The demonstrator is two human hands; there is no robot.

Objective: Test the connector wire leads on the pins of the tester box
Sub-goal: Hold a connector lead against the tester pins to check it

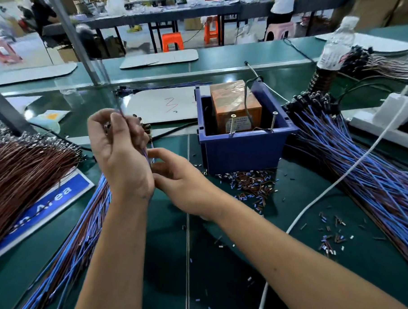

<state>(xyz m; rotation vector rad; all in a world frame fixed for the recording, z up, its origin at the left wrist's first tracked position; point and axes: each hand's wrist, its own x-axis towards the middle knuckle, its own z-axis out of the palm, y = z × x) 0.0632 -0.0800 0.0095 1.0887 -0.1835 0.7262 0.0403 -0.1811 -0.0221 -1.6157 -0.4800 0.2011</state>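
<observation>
Blue box (245, 150): sitting right of my hands, holding the orange tester (236, 106); two pins (232, 126) are rising at its near rim.
Wires (148, 154): I am holding a small blue-and-brown bunch upright, well apart from the pins.
Left hand (118, 153): I am raising it palm inward, fingers curled round the bunch near its dark connector ends.
Right hand (176, 179): I am pinching the strands just below, thumb and forefinger together.
Method: I am judging it best to separate one pair, then be touching each bare lead to its own pin.
Spare wires (69, 249): lying fanned at my left.
</observation>
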